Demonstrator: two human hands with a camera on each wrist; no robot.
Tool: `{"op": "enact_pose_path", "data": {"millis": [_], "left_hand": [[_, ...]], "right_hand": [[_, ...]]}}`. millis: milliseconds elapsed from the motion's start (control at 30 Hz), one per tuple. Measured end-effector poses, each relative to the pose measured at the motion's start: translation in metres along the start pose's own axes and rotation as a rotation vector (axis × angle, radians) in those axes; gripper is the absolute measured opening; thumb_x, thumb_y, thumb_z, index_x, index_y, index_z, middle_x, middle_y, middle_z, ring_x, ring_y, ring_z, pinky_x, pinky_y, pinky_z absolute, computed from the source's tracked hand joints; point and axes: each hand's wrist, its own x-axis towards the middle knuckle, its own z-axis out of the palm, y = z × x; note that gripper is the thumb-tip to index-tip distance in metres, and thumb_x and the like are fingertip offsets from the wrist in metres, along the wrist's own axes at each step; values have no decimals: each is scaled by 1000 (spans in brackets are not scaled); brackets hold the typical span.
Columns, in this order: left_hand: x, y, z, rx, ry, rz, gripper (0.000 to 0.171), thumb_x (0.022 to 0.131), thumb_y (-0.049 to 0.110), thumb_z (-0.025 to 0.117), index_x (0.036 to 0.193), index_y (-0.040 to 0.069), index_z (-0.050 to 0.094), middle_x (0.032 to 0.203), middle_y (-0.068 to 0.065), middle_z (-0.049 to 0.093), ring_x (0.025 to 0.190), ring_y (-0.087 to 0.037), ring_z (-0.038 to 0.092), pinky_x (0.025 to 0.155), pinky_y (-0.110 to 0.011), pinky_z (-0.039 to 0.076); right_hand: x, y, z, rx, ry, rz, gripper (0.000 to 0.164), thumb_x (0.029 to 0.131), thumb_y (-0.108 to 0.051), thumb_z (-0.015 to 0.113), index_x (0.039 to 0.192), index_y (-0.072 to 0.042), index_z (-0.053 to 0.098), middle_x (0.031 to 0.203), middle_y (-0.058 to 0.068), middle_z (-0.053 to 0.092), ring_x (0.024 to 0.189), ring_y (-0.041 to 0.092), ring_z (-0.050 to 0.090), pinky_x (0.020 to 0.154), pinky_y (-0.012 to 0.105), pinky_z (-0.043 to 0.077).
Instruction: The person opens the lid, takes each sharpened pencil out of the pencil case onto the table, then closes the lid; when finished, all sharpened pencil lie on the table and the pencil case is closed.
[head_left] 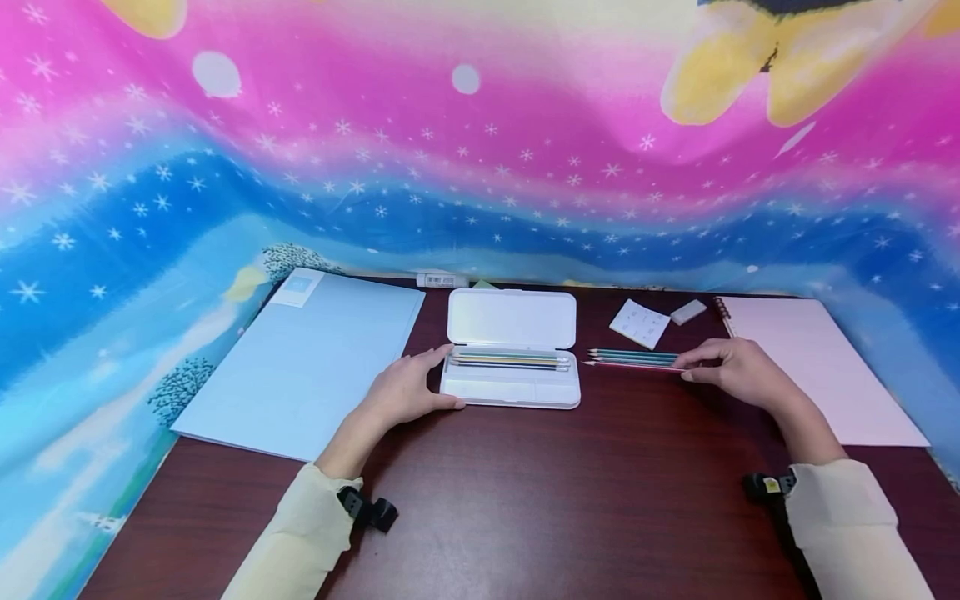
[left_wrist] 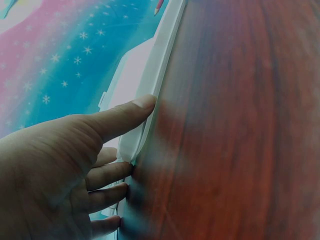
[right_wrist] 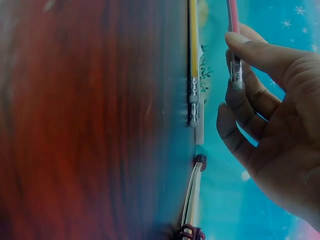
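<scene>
pinching a red pencil (right_wrist: 233, 16) in my right grip (head_left: 731, 371), left grip (head_left: 405, 387) wide against the case (head_left: 487, 392) near the surface's (head_left: 570, 500) far edge.

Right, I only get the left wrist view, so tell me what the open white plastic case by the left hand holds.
Observer: Several slim pencils lie side by side along the back of the white plastic case.
Operator: Now report the right hand.
Observer: The right hand pinches a slim red pencil near its eraser end.
Operator: Check beyond that hand, at the far right of the table.
Observer: A pale-pink, rectangular, spiral-bound pad lies flat on the dark reddish-brown table.
</scene>
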Motion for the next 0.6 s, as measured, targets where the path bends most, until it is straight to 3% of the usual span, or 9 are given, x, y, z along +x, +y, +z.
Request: {"op": "enact_pose_path", "data": {"millis": [367,600], "left_hand": [[-1,-1,0,-3,-1,-7,95,79,53,82,157,17,41,156,-12,49,140,-39,49,113,-57,42],[-1,1,-1,-5,-5,-5,95,79,53,82,157,17,41,156,-13,49,141,-37,49,116,-55,40]], "right_hand": [[5,7,0,-33,-13,-2,12,93,-22,75,99,-30,82,102,0,75,90,13,62,78,29,51],[6,11,0,-49,-11,-8,14,91,-16,76,99,-25,83,101,2,75,89,14,63,76,30,51]]}}
